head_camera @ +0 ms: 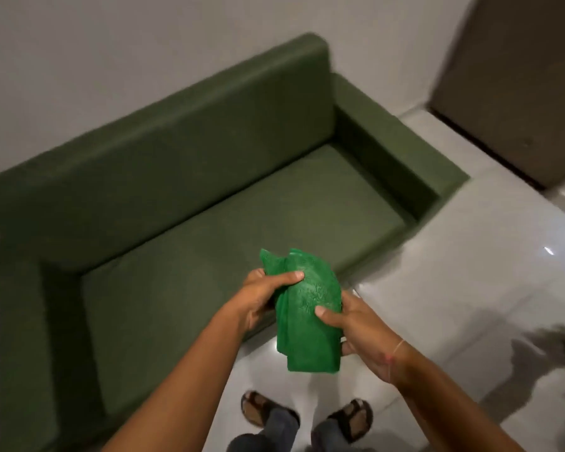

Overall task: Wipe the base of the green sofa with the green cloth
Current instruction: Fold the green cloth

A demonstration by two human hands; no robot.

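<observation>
A dark green sofa [190, 203] with a bare flat seat base stands against the wall and fills the left and middle of the head view. A bright green cloth [307, 321], bunched and hanging down, is held in the air over the sofa's front edge. My left hand [261, 298] grips its upper left side with the thumb across the top. My right hand [356, 327] holds its right side, thumb pressed on the front. The cloth does not touch the sofa.
Glossy white floor tiles [454, 262] spread to the right of the sofa. A brown door [516, 79] stands at the upper right. My feet in brown sandals [307, 415] stand on the floor near the sofa's front. A grey wall [111, 60] is behind the sofa.
</observation>
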